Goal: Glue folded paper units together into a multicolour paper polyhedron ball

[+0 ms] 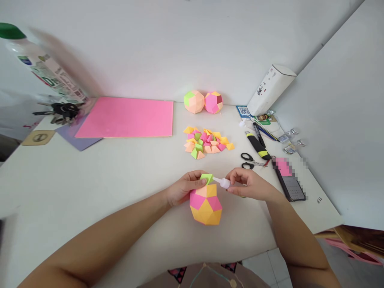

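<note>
A small green folded paper piece (206,177) is pinched between the thumb and fingers of my left hand (187,186). Just below that hand is a faceted paper ball (206,208) in orange, pink and peach; whether the hidden fingers also support it cannot be made out. My right hand (250,185) is closed on a small white glue bottle (225,183), its thin nozzle pointing left and its tip at the green piece. Beyond my hands lies a pile of folded paper pieces (207,142) in several colours.
Two finished-looking paper balls (195,102) stand by the wall. Pink sheets (129,117), keys (64,112) and a large bottle (51,70) are at left. At right are scissors (252,161), a cutter (258,145), a phone (289,182), small glass bottles (289,135) and a white box (270,90).
</note>
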Available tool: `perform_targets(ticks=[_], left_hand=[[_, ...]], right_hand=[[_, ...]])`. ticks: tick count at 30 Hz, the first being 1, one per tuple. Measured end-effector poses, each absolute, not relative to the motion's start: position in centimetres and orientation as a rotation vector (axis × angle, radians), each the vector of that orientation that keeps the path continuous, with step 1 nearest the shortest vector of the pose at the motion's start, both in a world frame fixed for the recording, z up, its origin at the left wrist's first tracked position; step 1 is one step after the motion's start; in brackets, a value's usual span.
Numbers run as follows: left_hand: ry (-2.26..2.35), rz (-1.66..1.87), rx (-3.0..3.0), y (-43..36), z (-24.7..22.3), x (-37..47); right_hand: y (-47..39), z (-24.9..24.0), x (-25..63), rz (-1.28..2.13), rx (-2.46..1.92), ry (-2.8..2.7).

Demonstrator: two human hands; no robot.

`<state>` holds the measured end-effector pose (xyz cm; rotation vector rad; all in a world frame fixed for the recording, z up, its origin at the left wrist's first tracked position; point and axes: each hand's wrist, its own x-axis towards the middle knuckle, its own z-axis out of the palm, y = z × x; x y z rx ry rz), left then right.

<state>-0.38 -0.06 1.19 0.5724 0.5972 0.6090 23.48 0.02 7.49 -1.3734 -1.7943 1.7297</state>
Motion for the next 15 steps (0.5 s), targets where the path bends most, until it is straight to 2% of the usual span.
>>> perform_targets(ticks=[15], left_hand=[[0.581,0.617,0.565,-0.09,1.23,-0.41]], right_hand=[[-0.02,7.65,23.72,1.759,-1.417,-1.787]])
